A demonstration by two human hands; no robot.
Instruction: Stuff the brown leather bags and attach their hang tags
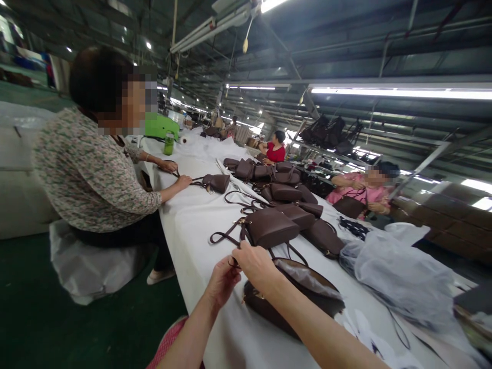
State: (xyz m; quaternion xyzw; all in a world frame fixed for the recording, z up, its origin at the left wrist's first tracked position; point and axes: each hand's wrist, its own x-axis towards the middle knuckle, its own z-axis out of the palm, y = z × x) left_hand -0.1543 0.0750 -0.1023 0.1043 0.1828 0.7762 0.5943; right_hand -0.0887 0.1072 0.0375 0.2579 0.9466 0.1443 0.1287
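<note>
My left hand [223, 282] is closed, its fingers pinching a thin dark brown strap [232, 262] near the table's left edge. Close against it, my right hand [254, 261] also grips the strap, palm down. Just beyond the hands lies a brown handbag [271, 226] with a looped strap and small gold-coloured hardware. Under my right forearm is another brown bag [265, 307], its top open and clear plastic inside; the arm covers part of it. Which bag the held strap belongs to I cannot tell.
Several brown bags [284, 192] lie in rows along the white-covered table [180, 225]. Clear plastic [400, 266] is heaped at the right. A co-worker [100, 169] on the left handles a strap; another person [361, 192] across holds a bag. A green bottle [168, 143] stands farther back.
</note>
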